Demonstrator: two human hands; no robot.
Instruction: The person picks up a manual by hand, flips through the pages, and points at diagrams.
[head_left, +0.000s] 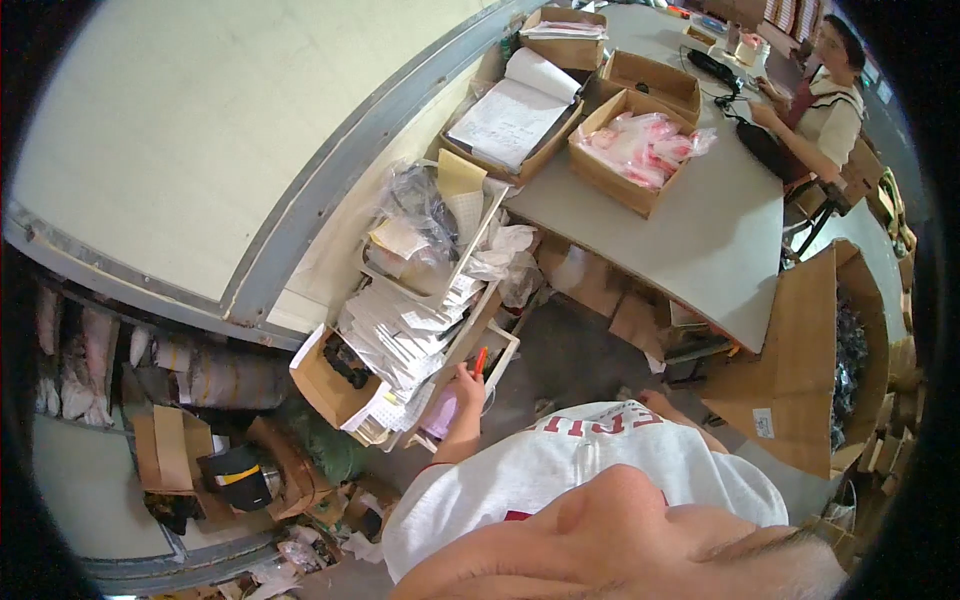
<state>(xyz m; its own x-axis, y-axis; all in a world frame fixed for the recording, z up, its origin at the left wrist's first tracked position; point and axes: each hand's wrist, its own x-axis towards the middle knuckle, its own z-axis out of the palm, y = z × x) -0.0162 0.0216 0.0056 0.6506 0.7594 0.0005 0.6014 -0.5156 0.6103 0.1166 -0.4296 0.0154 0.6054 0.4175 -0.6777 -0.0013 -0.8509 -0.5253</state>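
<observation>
Orange tool, head view, just below mid-frame: held ready beside heaped papers, I judge; next move probably calls for a clear reach over them. Slim, pen-like, slightly tilted; finer detail too small. Left grip closed round it. Right grip part-hidden behind shirt; cannot tell its opening or hold.

A white short-sleeved shirt with red block lettering across the chest.
</observation>
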